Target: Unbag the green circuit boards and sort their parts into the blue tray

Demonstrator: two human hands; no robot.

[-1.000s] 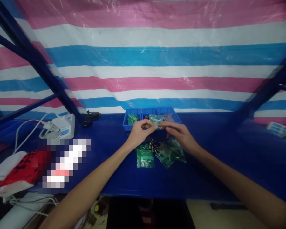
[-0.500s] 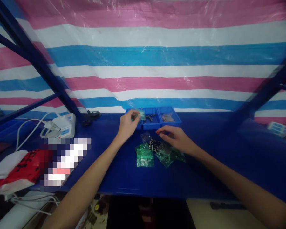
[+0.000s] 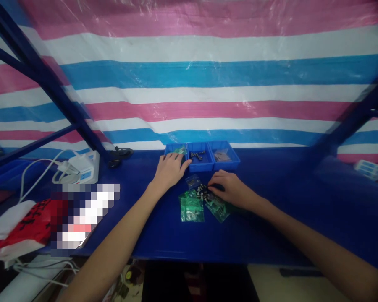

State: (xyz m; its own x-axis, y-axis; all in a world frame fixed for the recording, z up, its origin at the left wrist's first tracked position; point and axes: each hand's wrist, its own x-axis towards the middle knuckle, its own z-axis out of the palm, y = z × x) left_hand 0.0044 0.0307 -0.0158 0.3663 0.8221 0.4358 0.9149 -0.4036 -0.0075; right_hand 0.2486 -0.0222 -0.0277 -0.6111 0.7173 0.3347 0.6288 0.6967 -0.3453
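Observation:
My left hand (image 3: 169,171) rests over the front of the left blue bin, its fingers spread with the thumb apart, and it holds nothing. Beyond its fingertips a green plastic bag (image 3: 180,149) lies in that bin. My right hand (image 3: 231,189) is low over a pile of small metal parts (image 3: 203,192), thumb and forefinger brought together at its edge; whatever is between them is too small to make out. Green zip bags (image 3: 192,209) lie in front of the pile, another green bag (image 3: 219,209) partly under my right hand. A small clear bag (image 3: 193,181) lies behind.
The middle blue bin (image 3: 200,168) holds a few small metal parts, and the right blue bin (image 3: 234,160) holds clear bags. At left are a white power strip (image 3: 90,165) with cables, a red and white bag (image 3: 34,224) and a black item (image 3: 115,162). Blue frame posts stand at both sides.
My left hand has let go of the green bag, which now lies in the left bin; the hand is lower with fingers spread. My right hand has come down to the metal parts.

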